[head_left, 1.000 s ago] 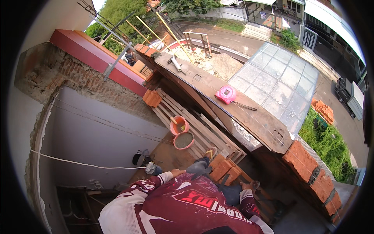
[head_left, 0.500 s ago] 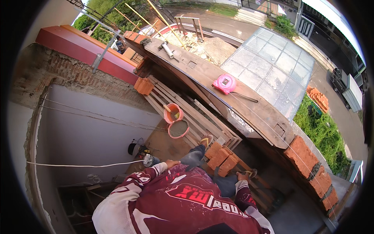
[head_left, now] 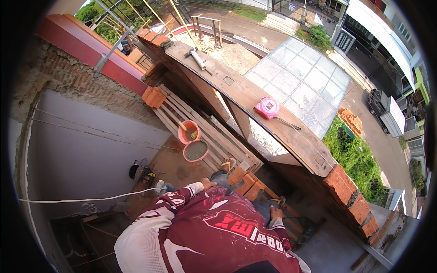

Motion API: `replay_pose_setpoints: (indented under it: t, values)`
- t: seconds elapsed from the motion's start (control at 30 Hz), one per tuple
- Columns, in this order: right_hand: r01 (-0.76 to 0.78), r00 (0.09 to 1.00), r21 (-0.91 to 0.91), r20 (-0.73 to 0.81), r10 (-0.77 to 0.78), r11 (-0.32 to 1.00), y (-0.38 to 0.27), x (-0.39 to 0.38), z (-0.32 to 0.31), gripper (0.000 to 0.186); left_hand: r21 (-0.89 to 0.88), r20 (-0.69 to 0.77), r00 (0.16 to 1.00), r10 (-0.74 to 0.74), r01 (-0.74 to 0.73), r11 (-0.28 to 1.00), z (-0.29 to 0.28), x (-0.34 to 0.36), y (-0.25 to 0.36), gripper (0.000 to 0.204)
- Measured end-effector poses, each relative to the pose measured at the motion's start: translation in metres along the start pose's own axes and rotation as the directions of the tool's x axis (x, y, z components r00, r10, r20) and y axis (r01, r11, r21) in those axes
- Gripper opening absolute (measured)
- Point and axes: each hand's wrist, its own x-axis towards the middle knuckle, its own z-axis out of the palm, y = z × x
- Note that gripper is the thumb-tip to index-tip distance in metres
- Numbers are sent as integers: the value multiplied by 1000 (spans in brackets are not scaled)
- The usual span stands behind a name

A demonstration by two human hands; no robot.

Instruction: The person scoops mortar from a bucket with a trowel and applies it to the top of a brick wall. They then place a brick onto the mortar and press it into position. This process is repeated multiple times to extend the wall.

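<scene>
My left hand (head_left: 208,183) lies on my left thigh, its fingers resting on the trouser leg and holding nothing. On my right knee rests my right hand (head_left: 276,212), fingers stretched over the cloth and nothing in them. Several orange bricks (head_left: 243,184) are stacked between my legs. My sandalled left foot (head_left: 227,164) stands on wooden planks (head_left: 211,143). Ahead of it are an orange bucket (head_left: 184,136) with a wooden-handled tool in it and a round tub of grey mortar (head_left: 196,151).
A long board (head_left: 236,86) tops the brick wall, carrying a pink tape measure (head_left: 267,108) and a white tube-shaped tool (head_left: 197,59). Laid bricks (head_left: 341,183) continue rightward beneath a taut string. Power tools (head_left: 148,176) lie left; a white cable (head_left: 91,201) crosses there. The street is below.
My view has swung a little to the right, so the wall, buckets and planks appear farther left. Both hands stay on my legs, and nothing has been picked up.
</scene>
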Motion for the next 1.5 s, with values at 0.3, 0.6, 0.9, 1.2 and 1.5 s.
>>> replay_pose_setpoints:
  t: [0.3,0.6,0.9,1.2,1.5]
  values:
    - [-125,884,340,-387,260,932,5,-61,18,55,85,-58,997,59,-54,995,-12,4,18,45]
    - [-252,832,257,-436,345,933,0,-80,23,60,103,22,1000,8,-11,995,-32,-4,28,39]
    - [-221,886,305,-334,322,926,-2,-57,-1,45,-72,1,994,111,-110,991,-51,-45,36,37]
    - [-268,849,291,-379,368,918,-1,-51,-9,27,-231,346,930,122,-41,972,-77,-126,55,52]
    - [-237,907,167,-314,279,957,-4,-50,-15,50,-561,579,781,235,172,810,-80,-162,85,67]
